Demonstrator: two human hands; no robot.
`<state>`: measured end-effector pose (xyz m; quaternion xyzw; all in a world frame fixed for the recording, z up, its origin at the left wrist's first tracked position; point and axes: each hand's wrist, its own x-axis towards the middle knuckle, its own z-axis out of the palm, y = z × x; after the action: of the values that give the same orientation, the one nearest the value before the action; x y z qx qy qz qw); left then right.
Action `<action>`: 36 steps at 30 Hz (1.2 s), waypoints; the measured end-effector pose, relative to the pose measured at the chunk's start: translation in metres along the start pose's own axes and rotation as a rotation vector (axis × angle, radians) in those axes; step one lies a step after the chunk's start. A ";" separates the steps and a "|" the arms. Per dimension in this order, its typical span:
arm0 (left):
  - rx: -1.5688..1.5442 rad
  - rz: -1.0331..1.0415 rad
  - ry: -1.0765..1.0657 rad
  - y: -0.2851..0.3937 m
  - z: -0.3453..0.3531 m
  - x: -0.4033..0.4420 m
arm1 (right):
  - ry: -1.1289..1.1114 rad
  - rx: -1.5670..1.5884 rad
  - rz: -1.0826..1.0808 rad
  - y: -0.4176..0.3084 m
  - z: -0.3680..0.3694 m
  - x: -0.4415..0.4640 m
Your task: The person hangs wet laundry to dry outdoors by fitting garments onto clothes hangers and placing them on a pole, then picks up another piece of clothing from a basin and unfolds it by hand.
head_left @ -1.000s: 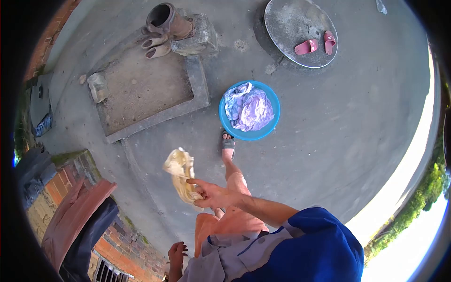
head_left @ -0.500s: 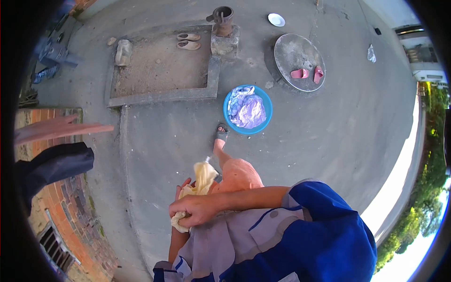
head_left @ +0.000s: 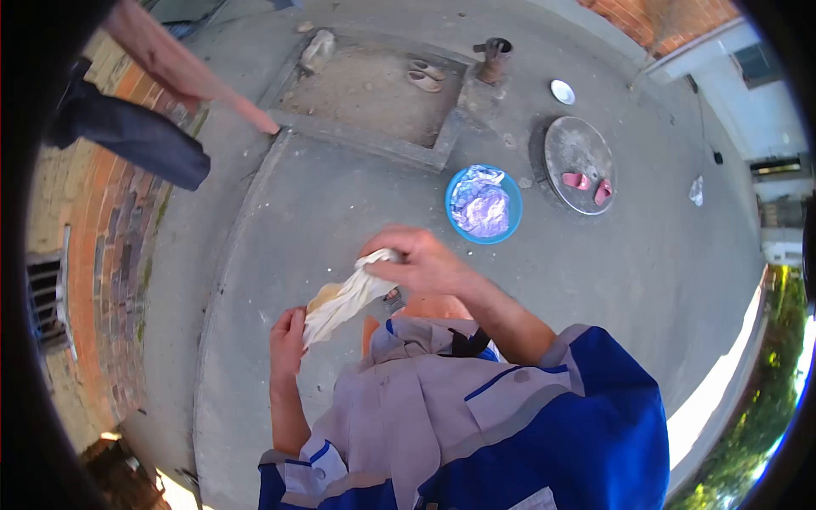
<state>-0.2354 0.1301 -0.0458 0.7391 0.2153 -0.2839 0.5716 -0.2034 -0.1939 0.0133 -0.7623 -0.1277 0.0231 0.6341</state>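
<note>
A cream-white cloth (head_left: 347,297) stretches between my two hands, bunched into folds; what kind of garment or cloth it is I cannot tell. My left hand (head_left: 289,336) grips its lower end, fingers closed. Around the upper end, my right hand (head_left: 416,259) is closed and held farther out from my body. Beyond the right hand, a blue basin (head_left: 517,191) stands on the ground with crumpled purple and white patterned fabric (head_left: 481,208) in it.
A round slab (head_left: 578,140) carries pink slippers (head_left: 602,192). Near it lies a white plate (head_left: 563,92). A low-walled dirt bed (head_left: 361,102) holds pale shoes (head_left: 424,81), with a rusty pot-like vessel (head_left: 495,64) beside it. Dark trousers (head_left: 140,140) hang at left by a brick wall (head_left: 119,280).
My hands have moved apart, drawing the cloth out between them; before, they were close together near my knee. The right hand rose, the left went left. My view has turned.
</note>
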 end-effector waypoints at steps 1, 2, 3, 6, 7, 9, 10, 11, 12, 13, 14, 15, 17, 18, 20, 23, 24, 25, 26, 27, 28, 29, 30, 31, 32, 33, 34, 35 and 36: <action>-0.025 0.051 -0.009 0.009 -0.007 -0.009 | -0.063 0.181 0.228 -0.007 -0.012 -0.004; -0.044 0.102 -0.011 0.018 -0.013 -0.016 | -0.074 0.431 0.146 -0.018 -0.019 -0.003; -0.044 0.129 -0.034 0.025 -0.016 -0.022 | -0.122 0.567 0.109 -0.021 -0.027 -0.003; -0.019 0.169 -0.159 0.045 -0.020 -0.039 | -0.102 0.295 0.189 -0.022 -0.031 0.011; -0.008 0.238 -0.172 0.048 -0.017 -0.039 | -0.109 -0.017 0.164 -0.029 -0.034 0.018; 0.014 0.364 -0.211 0.048 -0.008 -0.043 | -0.133 -0.141 0.127 -0.041 -0.038 0.024; 0.171 0.459 -0.185 0.046 -0.007 -0.041 | -0.154 0.047 0.119 -0.045 -0.041 0.026; 0.335 0.545 -0.160 0.040 -0.007 -0.039 | -0.171 0.238 0.118 -0.048 -0.043 0.026; 0.505 0.629 -0.133 0.036 -0.006 -0.037 | -0.134 0.026 0.182 -0.048 -0.043 0.037; 0.499 0.579 -0.102 0.032 -0.004 -0.035 | -0.129 0.122 0.228 -0.047 -0.044 0.040; 0.495 0.529 -0.071 0.029 -0.002 -0.031 | -0.123 0.219 0.272 -0.044 -0.045 0.045; 0.486 0.481 -0.034 0.028 -0.001 -0.026 | -0.124 0.315 0.314 -0.043 -0.046 0.053; 0.407 0.481 0.066 0.021 0.008 -0.024 | -0.149 0.368 0.322 -0.045 -0.042 0.060; 0.370 0.485 0.112 0.018 0.013 -0.020 | -0.156 0.394 0.324 -0.045 -0.039 0.063; 0.339 0.472 0.167 0.009 0.025 -0.009 | -0.210 0.454 0.326 -0.045 -0.040 0.071; 0.323 0.460 0.411 0.008 0.043 -0.009 | -0.354 0.580 0.345 -0.038 -0.036 0.081; 0.326 0.454 0.513 0.010 0.052 -0.011 | -0.389 0.635 0.358 -0.036 -0.036 0.083; 0.291 0.442 0.495 0.014 0.058 -0.014 | -0.422 0.688 0.370 -0.034 -0.035 0.085; 0.256 0.431 0.479 0.018 0.061 -0.018 | -0.452 0.684 0.359 -0.034 -0.031 0.089; 0.219 0.419 0.461 0.022 0.066 -0.022 | -0.482 0.681 0.351 -0.034 -0.027 0.091; 0.145 0.438 0.401 0.027 0.071 -0.026 | -0.512 0.678 0.343 -0.034 -0.022 0.094; 0.070 0.460 0.342 0.032 0.078 -0.029 | -0.561 0.636 0.310 -0.034 -0.017 0.096; -0.004 0.483 0.282 0.037 0.085 -0.032 | -0.608 0.594 0.276 -0.035 -0.011 0.098; -0.091 0.529 0.312 0.045 0.094 -0.035 | -0.654 0.552 0.239 -0.035 -0.006 0.099; -0.175 0.577 0.342 0.055 0.103 -0.038 | -0.718 0.543 0.250 -0.036 -0.002 0.100; -0.258 0.626 0.371 0.064 0.110 -0.040 | -0.780 0.534 0.261 -0.038 0.002 0.100; -0.252 0.681 0.449 0.073 0.113 -0.041 | -0.841 0.523 0.269 -0.039 0.005 0.100; -0.244 0.735 0.525 0.081 0.116 -0.041 | -0.898 0.513 0.277 -0.040 0.008 0.101; -0.228 0.755 0.521 0.082 0.113 -0.041 | -0.944 0.498 0.200 -0.034 0.010 0.100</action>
<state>-0.2329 0.0001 0.0201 0.7449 0.0975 0.1644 0.6393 -0.1143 -0.1558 0.0573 -0.5043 -0.3160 0.4527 0.6640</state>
